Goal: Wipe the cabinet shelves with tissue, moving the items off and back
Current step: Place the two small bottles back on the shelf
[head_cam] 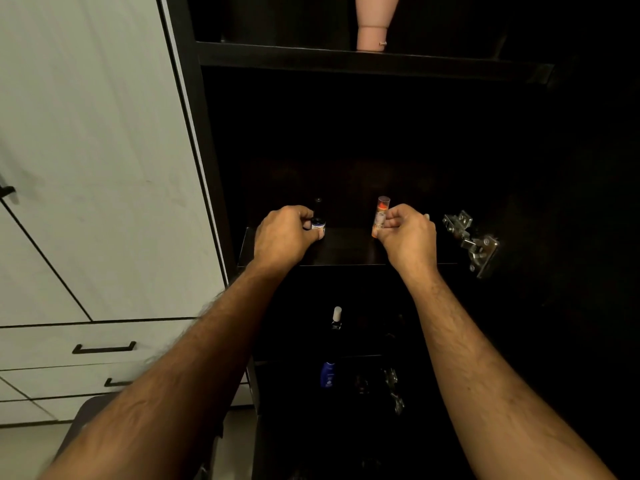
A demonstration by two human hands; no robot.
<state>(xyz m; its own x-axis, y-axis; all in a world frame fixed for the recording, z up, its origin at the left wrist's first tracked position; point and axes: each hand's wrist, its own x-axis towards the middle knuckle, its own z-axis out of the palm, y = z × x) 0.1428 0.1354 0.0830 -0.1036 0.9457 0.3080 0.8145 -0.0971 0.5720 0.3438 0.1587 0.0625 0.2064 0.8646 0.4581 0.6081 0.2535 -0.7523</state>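
Both my hands reach onto the dark middle shelf (346,249) of an open black cabinet. My left hand (282,235) curls its fingers round a small dark bottle (318,220) with a black cap and a blue-and-white label. My right hand (407,233) pinches a slim orange tube (381,214) with a clear cap, which stands upright on the shelf. No tissue shows in either hand.
A pink bottle (375,24) stands on the upper shelf (311,57). On lower shelves are a dark bottle with a white cap (336,318) and a blue bottle (328,374). A metal hinge (472,242) sticks out at the right. White drawers (52,348) stand at the left.
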